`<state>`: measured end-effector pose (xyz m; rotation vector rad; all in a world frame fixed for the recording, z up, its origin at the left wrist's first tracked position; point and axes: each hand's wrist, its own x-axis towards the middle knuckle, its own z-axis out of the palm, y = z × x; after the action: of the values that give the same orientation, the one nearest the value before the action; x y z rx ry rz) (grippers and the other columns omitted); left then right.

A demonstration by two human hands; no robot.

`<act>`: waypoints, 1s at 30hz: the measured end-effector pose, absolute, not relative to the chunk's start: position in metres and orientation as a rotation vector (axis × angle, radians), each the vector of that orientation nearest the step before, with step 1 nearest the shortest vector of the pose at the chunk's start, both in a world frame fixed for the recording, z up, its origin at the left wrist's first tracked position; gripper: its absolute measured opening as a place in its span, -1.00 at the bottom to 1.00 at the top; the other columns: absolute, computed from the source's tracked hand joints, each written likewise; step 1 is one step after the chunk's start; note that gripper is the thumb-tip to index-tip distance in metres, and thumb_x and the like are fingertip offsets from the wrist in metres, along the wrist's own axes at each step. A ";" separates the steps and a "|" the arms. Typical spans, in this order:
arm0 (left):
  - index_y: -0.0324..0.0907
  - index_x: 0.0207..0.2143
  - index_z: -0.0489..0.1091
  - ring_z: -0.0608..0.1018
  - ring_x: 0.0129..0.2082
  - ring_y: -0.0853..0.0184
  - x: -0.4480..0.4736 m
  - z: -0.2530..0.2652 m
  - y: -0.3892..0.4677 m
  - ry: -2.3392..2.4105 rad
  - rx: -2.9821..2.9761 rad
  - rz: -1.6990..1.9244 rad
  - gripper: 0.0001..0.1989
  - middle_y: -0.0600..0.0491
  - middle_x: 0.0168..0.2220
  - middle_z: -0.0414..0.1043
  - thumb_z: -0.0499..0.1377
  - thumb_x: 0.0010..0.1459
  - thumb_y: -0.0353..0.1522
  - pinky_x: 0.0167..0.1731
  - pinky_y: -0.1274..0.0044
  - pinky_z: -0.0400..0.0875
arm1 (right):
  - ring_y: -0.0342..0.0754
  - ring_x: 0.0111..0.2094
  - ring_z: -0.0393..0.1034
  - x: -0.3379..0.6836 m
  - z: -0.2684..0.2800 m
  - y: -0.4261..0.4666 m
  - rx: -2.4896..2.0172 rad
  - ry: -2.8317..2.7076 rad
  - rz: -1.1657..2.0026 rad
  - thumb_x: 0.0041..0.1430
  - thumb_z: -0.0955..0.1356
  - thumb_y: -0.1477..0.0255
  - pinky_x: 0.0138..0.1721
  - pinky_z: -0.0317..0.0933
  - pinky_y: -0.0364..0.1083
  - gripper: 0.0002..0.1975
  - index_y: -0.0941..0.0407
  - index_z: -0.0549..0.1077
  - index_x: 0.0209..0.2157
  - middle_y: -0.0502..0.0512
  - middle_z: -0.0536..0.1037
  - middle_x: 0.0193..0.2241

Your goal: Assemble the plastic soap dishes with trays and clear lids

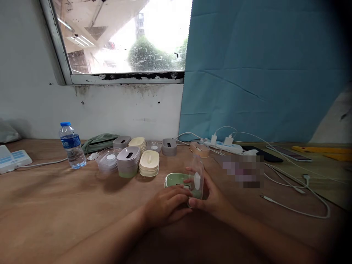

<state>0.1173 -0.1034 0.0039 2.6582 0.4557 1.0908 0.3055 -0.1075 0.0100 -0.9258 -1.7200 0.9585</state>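
Observation:
My right hand [213, 194] is closed on a clear plastic lid [198, 170] with a round white patch, holding it on edge, tilted nearly upright. The fingers of my left hand [167, 205] are bent together against the lid's near side. A small pale bit shows at their tips, too small to name. Just behind both hands a green oval box [173, 179] sits on the table, partly covered by the hands and the lid. Left of it stand a stack of cream lids [149, 163] and a grey-and-green stack of oval boxes [128, 161].
Clear lids [108, 161] lie stacked beside a water bottle [72, 145]. Farther back are grey boxes [169, 147], more cream lids [136, 143] and a peach box [199, 149]. On the right, white cables [297, 214], a power strip [228, 146] and phones [288, 153] spread over the brown table [82, 212].

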 end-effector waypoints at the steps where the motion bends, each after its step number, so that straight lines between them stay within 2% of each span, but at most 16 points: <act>1: -0.17 -0.15 0.24 0.36 -0.02 0.26 0.115 0.005 -0.101 0.485 2.624 1.147 -0.77 -0.05 -0.12 0.39 0.07 0.10 -0.34 0.02 0.42 0.23 | 0.15 0.01 0.19 0.310 0.013 -0.104 -0.952 -1.777 0.841 -0.23 0.44 0.18 -0.05 0.19 0.09 -0.03 -0.06 -0.12 0.18 0.17 0.09 0.13; 5: -0.17 -0.08 0.12 0.32 -0.01 0.23 0.105 0.004 -0.089 0.820 2.328 1.341 -0.64 -0.09 -0.07 0.29 0.09 0.04 -0.38 0.00 0.35 0.20 | 0.19 0.14 -0.03 0.330 0.022 -0.088 -1.078 -1.992 0.444 -0.26 0.46 0.24 0.09 -0.05 0.15 -0.08 -0.05 0.01 0.15 0.13 0.13 0.13; 8: -0.16 -0.05 0.08 0.27 0.02 0.21 0.100 -0.001 -0.078 0.940 2.167 1.300 -0.56 -0.09 -0.02 0.21 0.13 0.01 -0.36 0.03 0.32 0.14 | 0.18 0.09 0.07 0.340 0.019 -0.076 -1.073 -2.062 0.370 -0.27 0.46 0.25 0.07 0.00 0.12 -0.17 -0.03 0.14 0.10 0.13 0.21 0.07; 13: -0.15 -0.01 -0.01 0.30 0.00 0.24 0.100 -0.011 -0.069 0.928 1.980 1.090 -0.43 -0.10 0.02 0.12 0.19 -0.04 -0.30 0.00 0.34 0.19 | 0.15 0.00 0.20 0.342 0.004 -0.067 -1.038 -2.104 0.520 -0.30 0.47 0.27 0.01 0.10 0.09 -0.23 0.06 0.22 0.02 0.18 0.31 -0.01; 17: -0.14 0.01 -0.08 0.32 -0.04 0.27 0.101 -0.015 -0.069 0.853 1.905 1.015 -0.28 -0.12 0.03 0.06 0.27 -0.13 -0.30 -0.02 0.36 0.24 | 0.16 0.06 0.11 0.340 -0.002 -0.065 -1.023 -2.146 0.530 -0.29 0.47 0.25 0.06 0.01 0.10 -0.31 0.07 0.28 -0.04 0.20 0.23 0.03; 22: -0.11 0.02 -0.09 0.32 -0.06 0.24 0.100 -0.015 -0.070 0.924 1.981 1.007 -0.14 -0.09 0.04 0.00 0.33 -0.29 -0.25 -0.04 0.33 0.25 | 0.15 0.07 0.09 0.341 -0.006 -0.065 -1.025 -2.153 0.573 -0.26 0.46 0.24 0.06 0.01 0.08 -0.33 0.07 0.26 -0.04 0.21 0.21 0.00; 27: -0.13 -0.02 0.02 0.29 -0.05 0.19 0.099 -0.014 -0.070 0.942 2.180 0.942 -0.22 -0.05 -0.03 0.08 0.32 -0.28 -0.24 -0.03 0.32 0.22 | 0.12 0.10 0.04 0.343 -0.009 -0.068 -1.029 -2.177 0.685 -0.27 0.46 0.25 0.07 0.01 0.07 -0.31 0.08 0.17 -0.06 0.21 0.11 0.09; 30: -0.13 -0.02 0.02 0.29 -0.04 0.20 0.098 -0.015 -0.069 0.935 2.207 0.934 -0.29 -0.05 -0.04 0.11 0.29 -0.22 -0.27 -0.03 0.34 0.21 | 0.10 0.05 0.14 0.343 -0.007 -0.070 -1.075 -2.172 0.751 -0.26 0.46 0.26 0.02 0.08 0.05 -0.30 0.08 0.13 -0.06 0.20 0.19 0.04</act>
<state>0.0984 -0.0688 -0.0154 2.2070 0.9350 0.9343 0.3430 -0.0705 -0.0065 -1.0747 -2.1715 0.7506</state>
